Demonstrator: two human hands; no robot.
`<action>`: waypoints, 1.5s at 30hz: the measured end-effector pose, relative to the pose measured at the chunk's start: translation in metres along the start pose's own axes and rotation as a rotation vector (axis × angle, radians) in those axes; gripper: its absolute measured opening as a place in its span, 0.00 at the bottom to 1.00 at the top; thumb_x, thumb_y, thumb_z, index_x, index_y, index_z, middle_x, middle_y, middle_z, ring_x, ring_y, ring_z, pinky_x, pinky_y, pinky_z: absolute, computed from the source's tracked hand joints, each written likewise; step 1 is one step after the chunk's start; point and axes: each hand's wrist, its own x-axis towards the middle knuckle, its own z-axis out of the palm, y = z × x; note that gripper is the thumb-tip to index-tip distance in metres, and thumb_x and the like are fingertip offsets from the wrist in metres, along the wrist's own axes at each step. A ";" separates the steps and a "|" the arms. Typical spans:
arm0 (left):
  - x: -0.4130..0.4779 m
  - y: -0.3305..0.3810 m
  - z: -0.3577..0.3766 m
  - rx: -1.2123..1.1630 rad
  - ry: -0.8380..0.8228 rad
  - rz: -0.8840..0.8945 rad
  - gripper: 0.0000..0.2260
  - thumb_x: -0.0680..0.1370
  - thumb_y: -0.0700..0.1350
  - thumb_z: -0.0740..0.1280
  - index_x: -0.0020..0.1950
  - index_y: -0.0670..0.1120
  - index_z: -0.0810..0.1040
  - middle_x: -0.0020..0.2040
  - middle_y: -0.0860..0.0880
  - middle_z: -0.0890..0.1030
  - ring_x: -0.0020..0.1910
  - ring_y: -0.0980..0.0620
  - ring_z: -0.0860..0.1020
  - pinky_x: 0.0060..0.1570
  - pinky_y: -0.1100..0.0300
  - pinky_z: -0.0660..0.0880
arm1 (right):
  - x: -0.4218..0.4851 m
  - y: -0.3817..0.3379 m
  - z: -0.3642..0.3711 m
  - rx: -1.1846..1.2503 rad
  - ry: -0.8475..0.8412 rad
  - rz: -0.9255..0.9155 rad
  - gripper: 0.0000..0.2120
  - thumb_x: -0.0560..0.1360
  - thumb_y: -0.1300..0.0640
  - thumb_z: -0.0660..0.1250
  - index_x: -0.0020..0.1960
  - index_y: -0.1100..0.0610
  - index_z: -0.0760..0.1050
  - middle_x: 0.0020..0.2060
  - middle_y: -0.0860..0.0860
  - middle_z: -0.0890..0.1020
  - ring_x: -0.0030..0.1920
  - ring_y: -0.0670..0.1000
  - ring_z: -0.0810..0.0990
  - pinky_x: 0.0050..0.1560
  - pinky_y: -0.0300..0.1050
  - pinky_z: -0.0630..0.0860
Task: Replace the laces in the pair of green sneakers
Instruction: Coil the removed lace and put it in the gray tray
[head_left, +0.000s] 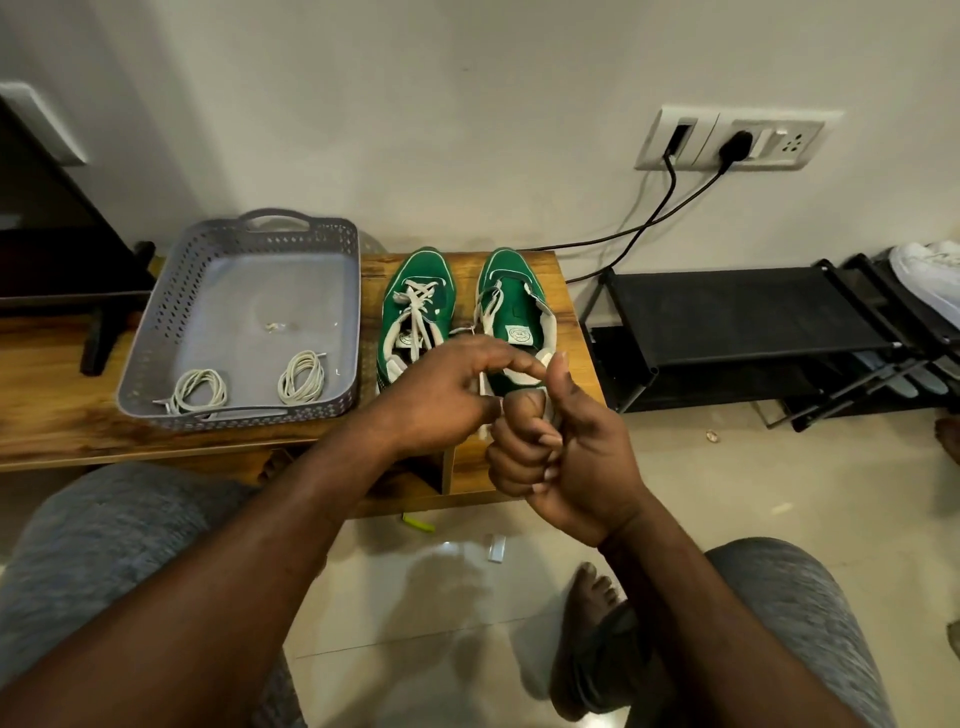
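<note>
Head view: green sneakers (418, 291) point toes toward wall (467, 130).

Hidden or cropped
Left hand (441, 384) and right hand (561, 452) cover the heels of the left sneaker (415, 306) and right sneaker (514, 312); the lace (484, 428) vanishes into the right fist. A white shoe (930, 275) is cropped at the right edge.

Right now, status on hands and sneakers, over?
Right hand grips loose white lace, left hand alongside. Right green sneaker mostly unlaced, left green sneaker laced. Nothing blocking.
</note>
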 end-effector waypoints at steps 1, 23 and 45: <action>-0.001 0.002 0.001 -0.053 -0.016 0.045 0.22 0.78 0.31 0.70 0.61 0.57 0.82 0.63 0.56 0.82 0.65 0.60 0.78 0.67 0.63 0.72 | 0.000 -0.001 -0.001 0.020 0.004 0.003 0.29 0.83 0.35 0.53 0.31 0.54 0.65 0.25 0.49 0.57 0.25 0.48 0.50 0.28 0.47 0.43; 0.001 0.005 0.003 -0.647 0.023 0.007 0.11 0.81 0.30 0.61 0.57 0.42 0.78 0.37 0.55 0.77 0.35 0.56 0.72 0.37 0.61 0.71 | -0.004 -0.008 0.003 0.107 -0.069 0.006 0.32 0.80 0.30 0.55 0.32 0.55 0.61 0.25 0.50 0.57 0.25 0.48 0.49 0.28 0.47 0.43; 0.004 -0.006 0.011 0.057 0.278 0.268 0.06 0.79 0.46 0.72 0.53 0.56 0.86 0.54 0.54 0.78 0.59 0.47 0.73 0.58 0.54 0.70 | -0.003 -0.010 0.004 0.247 -0.179 -0.050 0.29 0.83 0.35 0.54 0.32 0.55 0.65 0.25 0.50 0.56 0.25 0.48 0.50 0.28 0.44 0.49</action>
